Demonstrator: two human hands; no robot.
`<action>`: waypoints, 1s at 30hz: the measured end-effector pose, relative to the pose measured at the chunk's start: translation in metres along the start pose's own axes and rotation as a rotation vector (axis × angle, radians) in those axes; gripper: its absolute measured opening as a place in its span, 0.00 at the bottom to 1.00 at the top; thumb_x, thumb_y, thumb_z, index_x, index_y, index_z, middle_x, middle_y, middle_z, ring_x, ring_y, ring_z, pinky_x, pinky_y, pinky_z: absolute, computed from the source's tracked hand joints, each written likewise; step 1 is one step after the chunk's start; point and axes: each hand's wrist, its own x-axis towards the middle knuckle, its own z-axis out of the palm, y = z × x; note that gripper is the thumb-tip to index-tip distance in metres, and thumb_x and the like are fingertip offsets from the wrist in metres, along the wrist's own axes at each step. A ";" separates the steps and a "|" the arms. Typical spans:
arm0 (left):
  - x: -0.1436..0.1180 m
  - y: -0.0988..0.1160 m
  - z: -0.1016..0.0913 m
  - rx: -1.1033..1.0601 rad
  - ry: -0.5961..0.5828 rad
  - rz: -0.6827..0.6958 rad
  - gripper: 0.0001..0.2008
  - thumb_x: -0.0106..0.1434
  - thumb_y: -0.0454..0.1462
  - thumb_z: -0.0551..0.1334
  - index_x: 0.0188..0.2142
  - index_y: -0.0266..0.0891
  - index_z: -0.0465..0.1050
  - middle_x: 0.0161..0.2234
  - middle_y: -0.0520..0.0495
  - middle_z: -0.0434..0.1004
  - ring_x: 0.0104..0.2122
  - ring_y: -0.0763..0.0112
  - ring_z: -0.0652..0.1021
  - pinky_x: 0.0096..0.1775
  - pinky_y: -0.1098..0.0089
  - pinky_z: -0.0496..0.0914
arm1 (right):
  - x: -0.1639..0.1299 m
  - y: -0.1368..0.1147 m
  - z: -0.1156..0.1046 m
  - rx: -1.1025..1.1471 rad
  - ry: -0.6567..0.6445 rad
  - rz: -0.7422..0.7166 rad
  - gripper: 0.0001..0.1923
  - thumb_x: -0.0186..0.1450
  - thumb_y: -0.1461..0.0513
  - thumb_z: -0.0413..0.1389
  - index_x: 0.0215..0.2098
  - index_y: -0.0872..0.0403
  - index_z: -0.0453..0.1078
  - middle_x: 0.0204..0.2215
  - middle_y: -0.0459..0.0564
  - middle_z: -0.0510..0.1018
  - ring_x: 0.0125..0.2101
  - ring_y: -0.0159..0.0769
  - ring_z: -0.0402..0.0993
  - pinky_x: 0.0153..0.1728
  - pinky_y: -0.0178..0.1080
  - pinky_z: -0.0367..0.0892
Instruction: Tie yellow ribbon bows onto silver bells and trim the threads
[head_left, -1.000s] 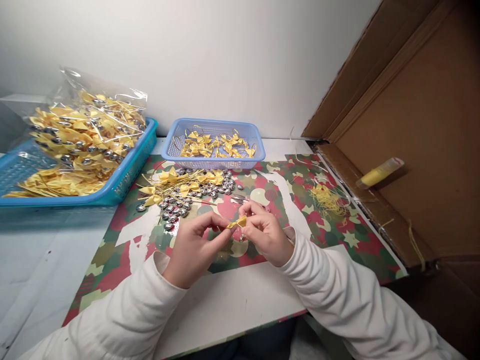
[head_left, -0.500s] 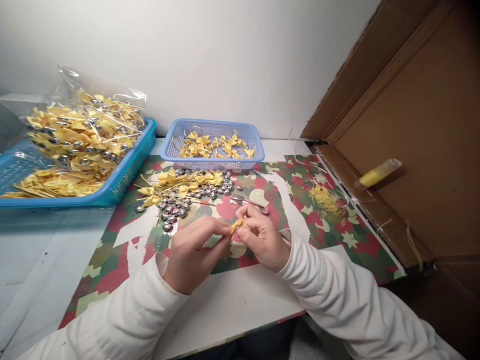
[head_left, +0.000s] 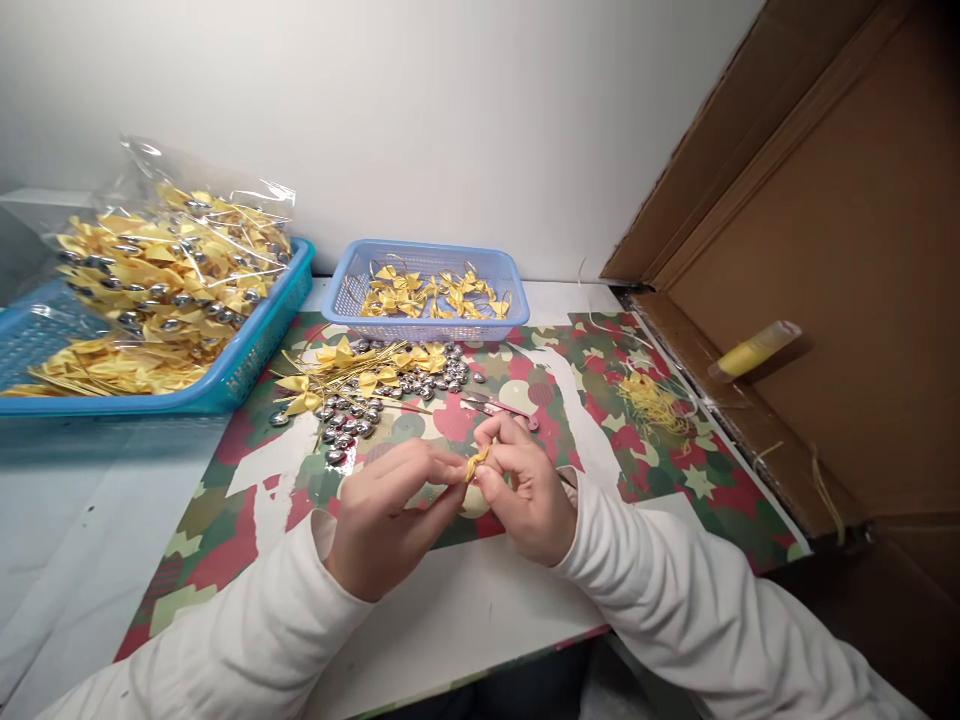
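A yellow bow (head_left: 476, 464) lies directly between the fingers, its long axis slanting from near left to far right; left hand (head_left: 397, 505) and right hand (head_left: 531, 490) both pinch it closely, neither nearer.

my ribbon (head_left: 475, 464) looks satiny and smooth, my sleeves (head_left: 675, 580) matt cloth; the beads (head_left: 366, 428) shine like polished metal, the bag (head_left: 154, 162) is glossy clear plastic, the cardboard (head_left: 817, 200) matt and rough-edged.

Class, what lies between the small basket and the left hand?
In the head view, yellow bows and silver beads lie between the small basket and the left hand.
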 end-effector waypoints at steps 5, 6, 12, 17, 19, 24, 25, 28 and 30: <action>0.002 0.002 -0.003 -0.015 -0.025 0.067 0.07 0.56 0.33 0.64 0.24 0.46 0.73 0.25 0.48 0.82 0.26 0.65 0.81 0.28 0.67 0.75 | -0.001 -0.005 -0.001 -0.014 0.015 -0.029 0.13 0.62 0.64 0.48 0.20 0.53 0.55 0.31 0.48 0.64 0.36 0.37 0.63 0.43 0.45 0.59; 0.002 0.002 -0.004 -0.018 -0.021 0.098 0.07 0.56 0.32 0.64 0.25 0.46 0.73 0.25 0.49 0.82 0.26 0.65 0.81 0.28 0.67 0.75 | -0.001 -0.005 -0.001 -0.013 0.017 -0.032 0.13 0.62 0.64 0.48 0.20 0.53 0.55 0.31 0.48 0.64 0.36 0.37 0.63 0.43 0.45 0.59; -0.001 -0.001 -0.002 0.033 0.073 0.216 0.10 0.55 0.28 0.66 0.30 0.47 0.74 0.27 0.52 0.82 0.27 0.68 0.81 0.32 0.68 0.74 | 0.001 -0.005 -0.003 -0.071 -0.002 -0.070 0.11 0.63 0.64 0.48 0.22 0.53 0.59 0.32 0.49 0.65 0.37 0.38 0.64 0.44 0.45 0.57; -0.001 0.002 0.000 0.024 0.098 0.131 0.09 0.57 0.30 0.65 0.33 0.49 0.75 0.27 0.54 0.82 0.25 0.68 0.80 0.29 0.68 0.73 | 0.002 -0.004 -0.003 -0.128 0.002 -0.088 0.11 0.62 0.65 0.48 0.21 0.54 0.59 0.32 0.49 0.65 0.36 0.37 0.62 0.42 0.44 0.57; 0.000 0.003 0.000 0.012 0.089 0.108 0.08 0.57 0.31 0.65 0.32 0.48 0.75 0.27 0.53 0.82 0.25 0.67 0.80 0.29 0.67 0.73 | 0.001 -0.005 -0.003 -0.141 -0.002 -0.104 0.11 0.62 0.66 0.48 0.21 0.54 0.59 0.32 0.49 0.65 0.35 0.36 0.62 0.42 0.44 0.57; 0.000 -0.003 0.000 -0.093 -0.003 0.079 0.07 0.57 0.31 0.65 0.28 0.46 0.74 0.26 0.51 0.81 0.27 0.66 0.80 0.30 0.67 0.75 | -0.002 -0.005 0.001 -0.126 0.047 -0.089 0.12 0.62 0.66 0.47 0.21 0.54 0.60 0.32 0.49 0.65 0.35 0.36 0.62 0.43 0.44 0.56; -0.001 -0.005 0.001 -0.112 -0.018 0.090 0.07 0.58 0.30 0.65 0.28 0.45 0.73 0.26 0.51 0.81 0.28 0.67 0.80 0.30 0.67 0.75 | -0.003 -0.005 0.002 -0.117 0.053 -0.087 0.12 0.62 0.66 0.46 0.21 0.54 0.60 0.31 0.49 0.65 0.35 0.36 0.62 0.43 0.45 0.56; -0.003 -0.011 0.001 -0.161 -0.041 0.131 0.08 0.58 0.28 0.65 0.30 0.43 0.72 0.27 0.50 0.81 0.29 0.67 0.80 0.30 0.68 0.75 | -0.005 -0.006 0.002 -0.091 0.063 -0.082 0.12 0.63 0.66 0.46 0.21 0.54 0.60 0.31 0.48 0.64 0.35 0.36 0.63 0.44 0.44 0.56; -0.004 -0.013 0.001 -0.191 -0.055 0.144 0.08 0.59 0.27 0.64 0.31 0.43 0.72 0.28 0.50 0.80 0.30 0.67 0.80 0.31 0.68 0.75 | -0.005 -0.007 0.002 -0.084 0.061 -0.088 0.12 0.63 0.66 0.46 0.21 0.54 0.60 0.31 0.48 0.64 0.35 0.36 0.63 0.44 0.45 0.56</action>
